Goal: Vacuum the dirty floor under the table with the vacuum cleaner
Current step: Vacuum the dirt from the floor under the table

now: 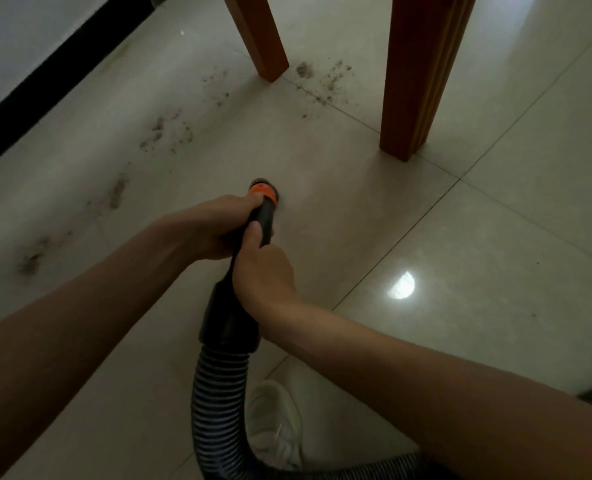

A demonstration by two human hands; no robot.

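- both hands grip the black plastic vacuum wand (266,220), which points down and away from the person toward the pale glossy tiled floor (495,237).
- the left hand (218,226) wraps the wand just behind the orange collar (264,195), fingers curled round the tube.
- the right hand (263,271) holds the wand just behind the left hand, thumb lying along the tube; the two hands touch each other.
- the wand's dark round nozzle tip (261,183), just beyond the orange collar, sits at the floor; whether it touches the tile cannot be told.
- behind the right hand the wand widens into a black cuff (228,317), and from it the black ribbed flexible hose (218,403) curves back toward the person and off to the right.
- two reddish-brown wooden table legs stand beyond the nozzle: the near table leg (422,77) to the right of it, the far table leg (260,36) straight ahead and further off.
- dark dirt patches (322,81) lie between and around the two legs; more dirt smears (163,131) trail to the left of the nozzle, well apart from it, toward the black skirting strip (45,88) under the wall.
- a white shoe (277,424) rests on the floor just beside the hose.
- a bright round light reflection (401,285) shines on the tile to the right of the hands.
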